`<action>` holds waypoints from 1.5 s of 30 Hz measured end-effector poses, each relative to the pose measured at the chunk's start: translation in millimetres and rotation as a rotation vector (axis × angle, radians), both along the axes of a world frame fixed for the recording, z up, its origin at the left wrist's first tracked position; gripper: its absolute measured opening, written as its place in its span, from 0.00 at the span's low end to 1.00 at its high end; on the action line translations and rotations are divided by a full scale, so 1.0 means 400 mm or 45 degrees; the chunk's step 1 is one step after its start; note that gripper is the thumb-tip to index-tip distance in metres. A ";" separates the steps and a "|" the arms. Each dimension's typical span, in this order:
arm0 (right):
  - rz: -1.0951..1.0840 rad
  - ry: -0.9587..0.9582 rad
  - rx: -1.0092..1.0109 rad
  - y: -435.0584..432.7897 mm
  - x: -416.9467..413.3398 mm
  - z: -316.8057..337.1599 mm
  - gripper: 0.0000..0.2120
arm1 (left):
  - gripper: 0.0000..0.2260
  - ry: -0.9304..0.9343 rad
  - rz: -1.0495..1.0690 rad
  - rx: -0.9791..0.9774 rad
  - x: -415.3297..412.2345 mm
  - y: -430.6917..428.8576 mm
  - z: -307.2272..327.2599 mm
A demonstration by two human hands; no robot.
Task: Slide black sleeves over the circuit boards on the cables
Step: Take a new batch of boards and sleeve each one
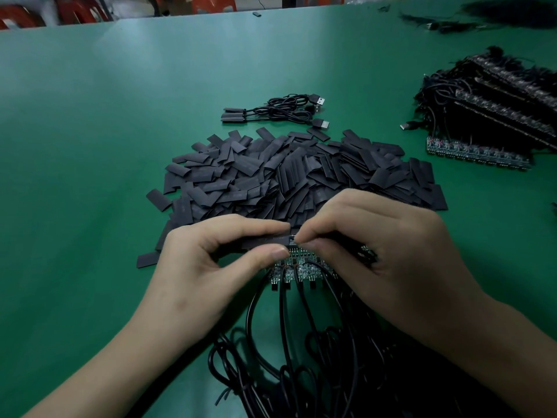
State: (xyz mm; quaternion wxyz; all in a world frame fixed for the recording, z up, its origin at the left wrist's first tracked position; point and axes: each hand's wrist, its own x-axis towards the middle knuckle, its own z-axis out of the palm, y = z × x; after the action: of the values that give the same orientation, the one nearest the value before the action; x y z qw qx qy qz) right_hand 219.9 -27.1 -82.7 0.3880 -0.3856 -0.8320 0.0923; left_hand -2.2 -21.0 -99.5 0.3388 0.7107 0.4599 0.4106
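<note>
My left hand [211, 260] pinches a flat black sleeve [265, 240] between thumb and fingers. My right hand [376, 245] pinches a small circuit board [292, 240] whose end meets the sleeve's open mouth. Under both hands lies a row of bare green circuit boards [297, 268] with black cables [289, 342] running toward me. A big pile of loose black sleeves [286, 173] lies just beyond my hands.
Three sleeved cables with USB plugs [277, 111] lie behind the pile. A large stack of boards and cables [494, 116] sits at the right. The green table [90, 146] stretches left. Red stools [211, 3] stand beyond its far edge.
</note>
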 end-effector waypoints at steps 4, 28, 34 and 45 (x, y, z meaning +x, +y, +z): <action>-0.022 0.029 -0.010 -0.001 0.002 -0.002 0.03 | 0.09 -0.021 -0.025 0.001 0.002 0.003 -0.001; 0.006 0.321 -0.459 -0.004 -0.011 0.006 0.03 | 0.13 0.069 0.099 0.390 0.012 0.001 0.001; -0.057 0.325 -0.358 -0.005 -0.024 -0.002 0.03 | 0.20 0.052 0.270 0.474 0.018 -0.002 0.001; 0.037 0.368 -0.461 -0.007 -0.022 0.003 0.03 | 0.26 -0.064 0.128 0.351 0.022 -0.002 -0.004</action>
State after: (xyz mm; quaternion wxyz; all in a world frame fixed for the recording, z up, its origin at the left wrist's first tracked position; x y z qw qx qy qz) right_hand 211.1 -29.7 -81.7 0.4263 -0.4196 -0.7432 0.2998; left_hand 6.6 -22.0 -100.9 0.2284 0.7162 0.4256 0.5038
